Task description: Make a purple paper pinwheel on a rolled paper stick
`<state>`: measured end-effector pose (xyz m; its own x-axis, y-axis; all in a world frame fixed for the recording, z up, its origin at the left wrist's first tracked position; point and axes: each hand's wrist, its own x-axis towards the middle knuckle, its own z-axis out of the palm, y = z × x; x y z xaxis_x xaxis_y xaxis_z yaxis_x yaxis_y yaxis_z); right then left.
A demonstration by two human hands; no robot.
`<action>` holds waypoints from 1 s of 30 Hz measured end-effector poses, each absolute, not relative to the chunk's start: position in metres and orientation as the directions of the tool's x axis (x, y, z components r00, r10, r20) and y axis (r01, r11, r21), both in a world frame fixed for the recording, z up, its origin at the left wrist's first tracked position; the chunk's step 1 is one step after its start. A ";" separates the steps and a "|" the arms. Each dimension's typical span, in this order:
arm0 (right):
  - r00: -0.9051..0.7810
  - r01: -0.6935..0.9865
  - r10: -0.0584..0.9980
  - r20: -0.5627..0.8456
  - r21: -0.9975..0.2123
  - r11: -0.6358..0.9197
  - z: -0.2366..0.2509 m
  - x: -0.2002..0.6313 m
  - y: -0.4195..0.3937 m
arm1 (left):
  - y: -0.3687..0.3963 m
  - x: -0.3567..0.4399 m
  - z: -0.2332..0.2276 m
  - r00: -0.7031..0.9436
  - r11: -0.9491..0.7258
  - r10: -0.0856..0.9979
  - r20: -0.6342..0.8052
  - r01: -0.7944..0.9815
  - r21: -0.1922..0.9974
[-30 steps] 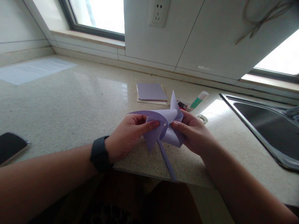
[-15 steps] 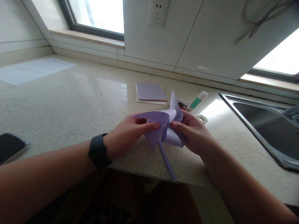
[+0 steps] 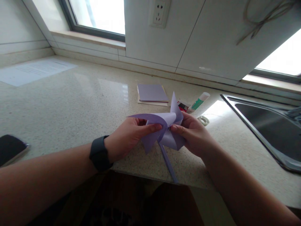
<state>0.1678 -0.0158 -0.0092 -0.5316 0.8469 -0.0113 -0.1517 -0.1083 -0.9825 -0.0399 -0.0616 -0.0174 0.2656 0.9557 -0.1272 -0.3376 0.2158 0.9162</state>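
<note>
A purple paper pinwheel (image 3: 168, 117) with curled blades is held between both hands, just above the counter's front edge. My left hand (image 3: 131, 131), a dark watch on its wrist, is closed on the left blades with its thumb near the centre. My right hand (image 3: 194, 130) pinches the pinwheel from the other side, thumb beside the middle. Below the blades, a thin purple paper stick (image 3: 168, 164) slants down to the counter's edge. The fingers behind the paper are mostly hidden.
Square purple paper (image 3: 152, 92) lies on a small stack behind the hands. Beyond my right hand are a glue stick (image 3: 199, 102), a red-and-black packet (image 3: 183, 105) and a coil of string (image 3: 203, 120). A sink (image 3: 265, 125) sits right; a printed sheet (image 3: 35, 70) and dark phone-like object (image 3: 11, 149) lie left.
The pinwheel has turned slightly between my hands. Its lower left blade tip has shifted left and down, and the upper left blade curls more. Both hands have barely moved.
</note>
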 end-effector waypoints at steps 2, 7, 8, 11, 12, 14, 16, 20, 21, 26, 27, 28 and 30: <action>-0.546 -0.156 0.838 -0.001 -0.982 -0.104 -0.010 0.168 -0.016 | -0.062 -0.039 -0.016 0.269 0.227 0.954 -0.135 -0.349 0.909; -0.587 -0.171 0.810 0.015 -0.980 -0.105 -0.012 0.169 -0.015 | -0.064 -0.038 -0.016 0.271 0.230 0.954 -0.129 -0.383 0.895; -0.595 -0.176 0.804 0.020 -0.979 -0.106 -0.013 0.170 -0.015 | -0.065 -0.038 -0.016 0.266 0.221 0.956 -0.120 -0.392 0.893; -0.607 -0.193 0.794 0.035 -0.976 -0.104 -0.013 0.170 -0.016 | -0.066 -0.038 -0.016 0.246 0.189 0.965 -0.093 -0.401 0.896; -0.607 -0.198 0.793 0.043 -0.975 -0.099 -0.013 0.169 -0.016 | -0.067 -0.038 -0.016 0.230 0.177 0.969 -0.089 -0.397 0.901; -0.602 -0.200 0.796 0.056 -0.976 -0.083 -0.014 0.169 -0.016 | -0.069 -0.038 -0.015 0.185 0.157 0.978 -0.092 -0.373 0.915; -0.591 -0.190 0.804 0.063 -0.980 -0.063 -0.015 0.168 -0.016 | -0.070 -0.038 -0.015 0.147 0.140 0.985 -0.095 -0.340 0.930; -0.574 -0.163 0.816 0.076 -0.986 -0.022 -0.016 0.167 -0.015 | -0.071 -0.037 -0.014 0.142 0.124 0.986 -0.083 -0.316 0.941; -0.566 -0.154 0.820 0.081 -0.988 -0.009 -0.016 0.167 -0.014 | -0.071 -0.037 -0.014 0.142 0.124 0.986 -0.083 -0.312 0.942; -0.511 -0.093 0.854 0.099 -0.994 0.060 -0.017 0.165 -0.013 | -0.071 -0.036 -0.013 0.124 0.114 0.989 -0.083 -0.262 0.958; -0.503 -0.088 0.858 0.102 -0.994 0.067 -0.017 0.165 -0.013 | -0.071 -0.036 -0.013 0.125 0.113 0.989 -0.083 -0.252 0.961; -0.497 -0.088 0.862 0.105 -0.994 0.070 -0.018 0.164 -0.013 | -0.071 -0.036 -0.013 0.128 0.112 0.988 -0.082 -0.245 0.963; -0.488 -0.094 0.866 0.108 -0.993 0.071 -0.017 0.163 -0.014 | -0.071 -0.036 -0.013 0.134 0.110 0.988 -0.080 -0.234 0.966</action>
<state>0.1630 -0.0138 -0.0173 -0.4882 0.8660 0.1079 -0.0944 0.0705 -0.9930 -0.0361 -0.0711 -0.0132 0.1341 0.9877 -0.0799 -0.2342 0.1099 0.9659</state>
